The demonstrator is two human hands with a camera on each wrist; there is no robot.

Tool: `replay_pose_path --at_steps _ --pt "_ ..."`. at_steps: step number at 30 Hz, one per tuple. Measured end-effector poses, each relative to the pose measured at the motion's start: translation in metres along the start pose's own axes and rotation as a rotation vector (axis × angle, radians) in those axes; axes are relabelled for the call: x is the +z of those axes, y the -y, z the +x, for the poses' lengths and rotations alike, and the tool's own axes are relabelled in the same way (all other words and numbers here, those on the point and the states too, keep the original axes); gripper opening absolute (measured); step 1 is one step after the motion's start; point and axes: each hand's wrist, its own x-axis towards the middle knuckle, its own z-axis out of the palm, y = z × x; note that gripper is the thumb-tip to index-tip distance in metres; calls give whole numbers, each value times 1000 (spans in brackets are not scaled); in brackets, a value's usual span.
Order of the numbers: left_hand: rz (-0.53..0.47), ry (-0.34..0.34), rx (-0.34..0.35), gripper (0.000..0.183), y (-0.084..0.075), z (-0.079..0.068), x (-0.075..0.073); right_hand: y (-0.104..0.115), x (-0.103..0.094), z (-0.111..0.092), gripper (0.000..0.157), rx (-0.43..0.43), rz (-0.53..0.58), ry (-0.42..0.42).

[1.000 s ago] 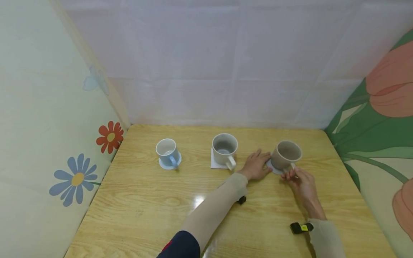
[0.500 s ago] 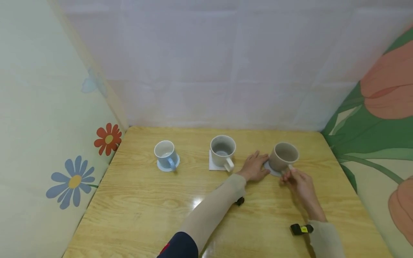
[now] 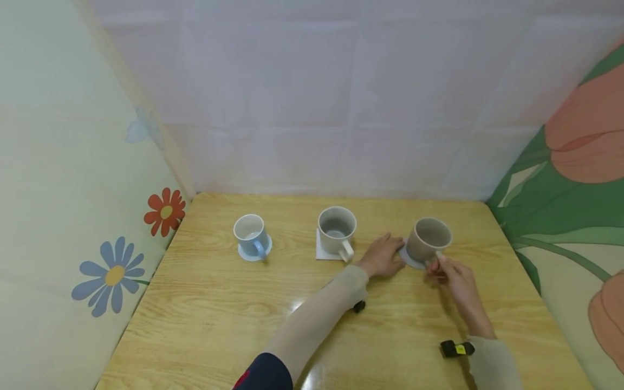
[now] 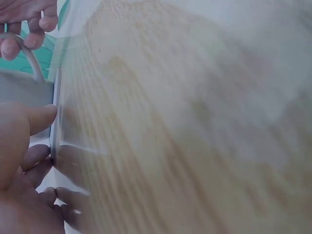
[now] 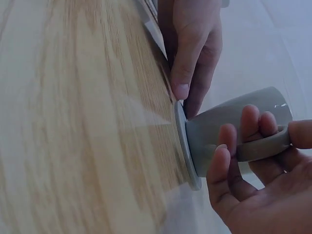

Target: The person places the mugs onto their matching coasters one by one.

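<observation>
At the right of the table, a grey-beige mug stands upright on a round pale coaster. My right hand grips its handle, thumb on top and fingers around the loop. From the left, my left hand rests low on the table, its thumb and fingertips touching the coaster's edge. The right wrist view shows the left thumb against the coaster rim, close to the mug's base. In the left wrist view the left fingers are partly cropped at the frame's edge.
A larger whitish mug stands on a square white coaster mid-table, near the left forearm. Farther left, a light blue mug sits on a round coaster. A white curtain hangs behind the wooden table.
The head view has shifted slightly. Both hands and the mug keep nearly the same places, with my left hand drawn back very slightly.
</observation>
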Motion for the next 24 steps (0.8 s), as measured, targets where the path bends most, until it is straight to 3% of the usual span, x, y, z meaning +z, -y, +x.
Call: replay_pose_path --at_steps 7,15,19,24 --pt "35 35 14 64 6 1 1 1 0 1 55 -26 -171 -29" --pt "109 106 18 61 0 -13 -21 8 1 4 48 -62 -312 -133" --pt "176 97 44 60 -5 -22 -31 10 3 5 43 -60 -343 -194" --pt "276 37 71 61 -12 -33 -43 12 3 7 37 -85 -426 -294"
